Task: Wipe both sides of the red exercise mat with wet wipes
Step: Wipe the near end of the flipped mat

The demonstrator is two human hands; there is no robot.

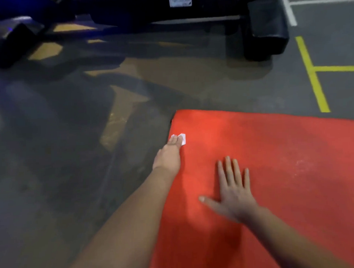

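Observation:
The red exercise mat [283, 160] lies flat on the floor and fills the lower right of the view. My left hand [169, 154] reaches out to the mat's left edge near its far corner, with its fingers pressing a small white wet wipe [182, 138] flat onto the mat. Only the wipe's tips show past the fingertips. My right hand [233, 189] lies flat on the mat with its fingers spread and holds nothing.
Dark grey gym floor [72, 157] spreads to the left and beyond the mat. A black exercise machine base [266, 26] stands at the far side, more dark equipment [10, 45] at the far left. Yellow floor lines [312, 75] run at the right.

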